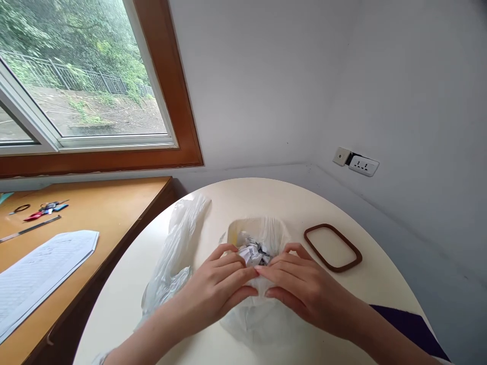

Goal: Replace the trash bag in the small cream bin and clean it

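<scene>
A small bin [233, 234] lined with a thin white plastic bag [272, 230] stands on the round table, with crumpled paper [251, 252] inside. My left hand [228, 279] and my right hand [294, 279] meet at the bin's near rim. Both pinch the bag's edge there, thumbs on the near side and fingers over the rim. Below them the bag hangs loose around the bin's outside. To the right lies a brown rounded-rectangle ring [333, 247], apart from my hands. Another crumpled plastic bag [177, 243] is spread out left of the bin.
The cream round table [262, 190] sits against the wall. A wooden desk [110, 203] on the left carries papers [49, 263], a pen [34, 226] and keys [48, 207]. Dark cloth-like material [407, 324] lies near right. Wall sockets [363, 165] are beyond.
</scene>
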Demonstrator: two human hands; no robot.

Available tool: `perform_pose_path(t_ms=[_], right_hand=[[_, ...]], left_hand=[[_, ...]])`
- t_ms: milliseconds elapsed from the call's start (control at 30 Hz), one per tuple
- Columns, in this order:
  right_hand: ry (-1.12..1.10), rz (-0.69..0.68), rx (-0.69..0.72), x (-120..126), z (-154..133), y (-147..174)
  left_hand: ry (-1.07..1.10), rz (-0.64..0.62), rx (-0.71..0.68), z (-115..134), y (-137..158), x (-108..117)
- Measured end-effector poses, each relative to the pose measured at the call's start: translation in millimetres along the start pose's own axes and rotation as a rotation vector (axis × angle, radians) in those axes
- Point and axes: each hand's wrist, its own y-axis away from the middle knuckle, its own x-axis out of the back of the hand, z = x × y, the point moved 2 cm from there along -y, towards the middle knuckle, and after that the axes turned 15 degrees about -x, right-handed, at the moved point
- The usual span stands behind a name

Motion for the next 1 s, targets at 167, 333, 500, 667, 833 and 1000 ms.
perform_pose_path(t_ms=[167,333,500,667,833,1000], right_hand=[[-0.055,-0.082,-0.071,-4.8,10.4,5.6],[-0.02,-0.133,-0.074,-0.1,18.3,10.5],[0.019,-0.197,-0.11,6.0,21.7,8.9],[0.003,-0.144,-0.105,16.4,9.8,1.6],[-0.002,-0.053,0.007,3.8,-4.5,-4.1],[0.018,-0.087,-0.034,-3.0,0.4,-1.2]], left_hand=[[0.027,-0.053,0.022,-0.5,3.4,3.3],[0.153,-0.227,0.076,-2.9,1.4,14.5],[0.22,-0.313,0.12,-6.0,-2.2,23.1],[0.139,-0.167,0.167,-1.5,-2.1,22.0],[0.103,-0.113,0.121,0.8,-3.1,15.0],[0.142,-0.144,0.121,-2.6,-1.9,20.1]])
